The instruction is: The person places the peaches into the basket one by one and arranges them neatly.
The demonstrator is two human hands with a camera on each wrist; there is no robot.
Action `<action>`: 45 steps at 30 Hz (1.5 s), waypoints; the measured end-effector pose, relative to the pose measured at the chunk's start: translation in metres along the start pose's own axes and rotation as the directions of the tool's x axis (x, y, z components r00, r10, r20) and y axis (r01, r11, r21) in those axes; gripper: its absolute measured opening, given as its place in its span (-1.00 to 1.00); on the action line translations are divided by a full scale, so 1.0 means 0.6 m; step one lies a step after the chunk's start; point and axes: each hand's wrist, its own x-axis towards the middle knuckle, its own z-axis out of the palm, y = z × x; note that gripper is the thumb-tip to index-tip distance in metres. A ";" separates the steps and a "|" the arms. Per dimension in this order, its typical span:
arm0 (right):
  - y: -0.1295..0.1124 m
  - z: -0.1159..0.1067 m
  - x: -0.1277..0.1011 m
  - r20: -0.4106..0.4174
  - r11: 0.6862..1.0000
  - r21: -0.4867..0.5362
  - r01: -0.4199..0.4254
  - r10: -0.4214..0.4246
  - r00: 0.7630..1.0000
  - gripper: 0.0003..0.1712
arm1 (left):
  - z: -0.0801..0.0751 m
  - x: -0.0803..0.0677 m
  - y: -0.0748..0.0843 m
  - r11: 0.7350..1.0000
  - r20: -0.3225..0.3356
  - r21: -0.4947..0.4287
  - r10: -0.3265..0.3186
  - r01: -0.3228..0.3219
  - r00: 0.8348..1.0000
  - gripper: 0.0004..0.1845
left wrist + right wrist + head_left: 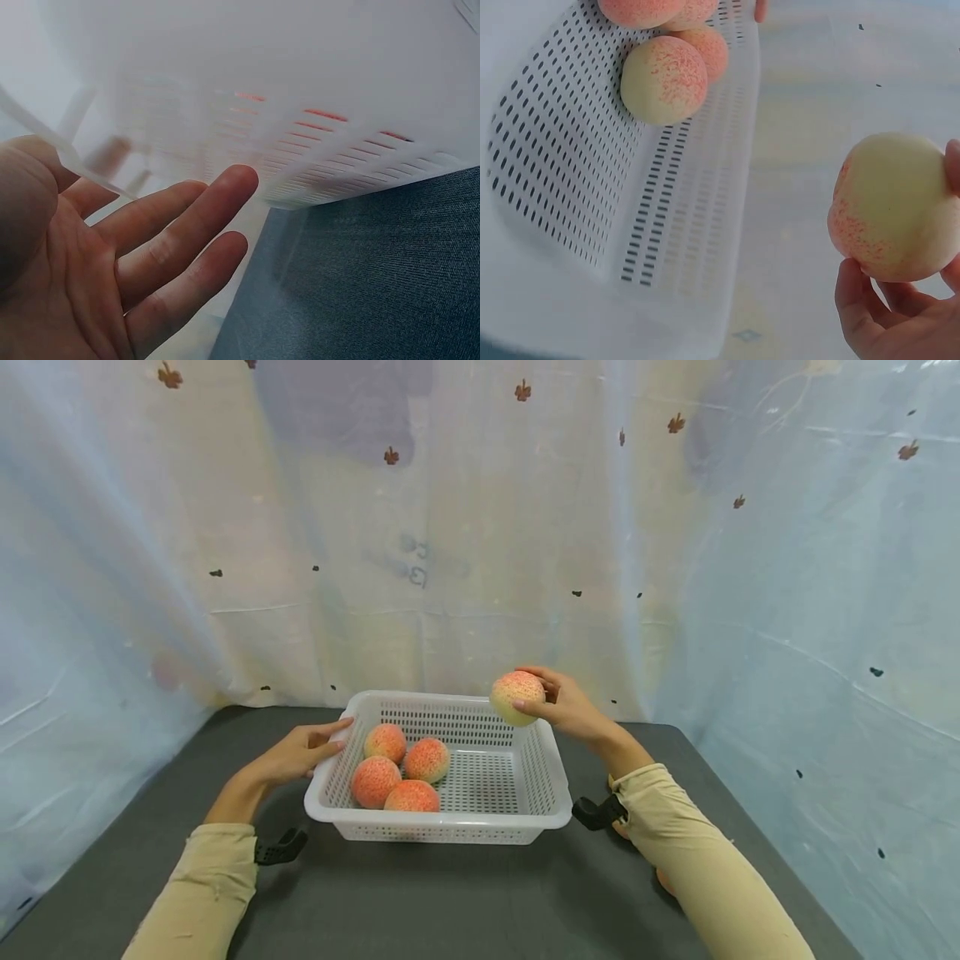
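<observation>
Basket point(480, 819) on dark grey table point(450, 902), pale sheeting point(480, 527) behind

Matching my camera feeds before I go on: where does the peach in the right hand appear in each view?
Head: the held peach is just right of centre, in the right hand.
Left wrist: not visible.
Right wrist: the held peach is at the right edge, about mid-height.
Shared landmark: the white basket, central in head, across the top in left wrist, on the left in right wrist.
</observation>
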 end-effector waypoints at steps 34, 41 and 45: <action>0.065 0.090 0.106 -0.067 0.986 0.089 -0.142 0.148 0.987 -0.25 | 0.011 -0.002 -0.003 0.999 -0.041 -0.014 -0.041 0.040 0.998 -0.31; 0.081 0.103 0.120 -0.037 0.975 0.018 -0.223 0.224 0.974 -0.28 | 0.004 -0.003 -0.003 1.000 -0.042 -0.003 -0.014 0.013 0.999 -0.32; 0.096 0.109 0.127 -0.039 0.971 -0.060 -0.231 0.229 0.973 -0.29 | 0.004 -0.002 -0.002 1.000 -0.041 0.003 0.002 -0.001 0.999 -0.33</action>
